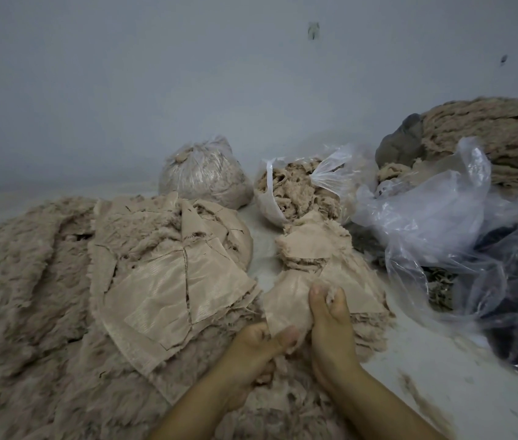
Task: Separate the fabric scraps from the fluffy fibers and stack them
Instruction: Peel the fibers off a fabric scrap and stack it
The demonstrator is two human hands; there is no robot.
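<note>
A beige fabric scrap (286,300) with fluffy edges is held between both hands at the lower middle. My left hand (251,354) pinches its lower edge between thumb and fingers. My right hand (330,322) grips its right side, with a tuft of fluff at the fingertips. Behind the scrap rises a stack of similar scraps (311,246). A wide heap of flat fabric pieces (168,281) lies to the left on a bed of fluffy fibers (29,281).
A tied plastic bag of fibers (203,176) and an open bag of fibers (296,188) stand at the back. Loose clear plastic bags (435,223) and dark material lie at the right. A large roll of fluffy fabric (492,138) sits at the back right.
</note>
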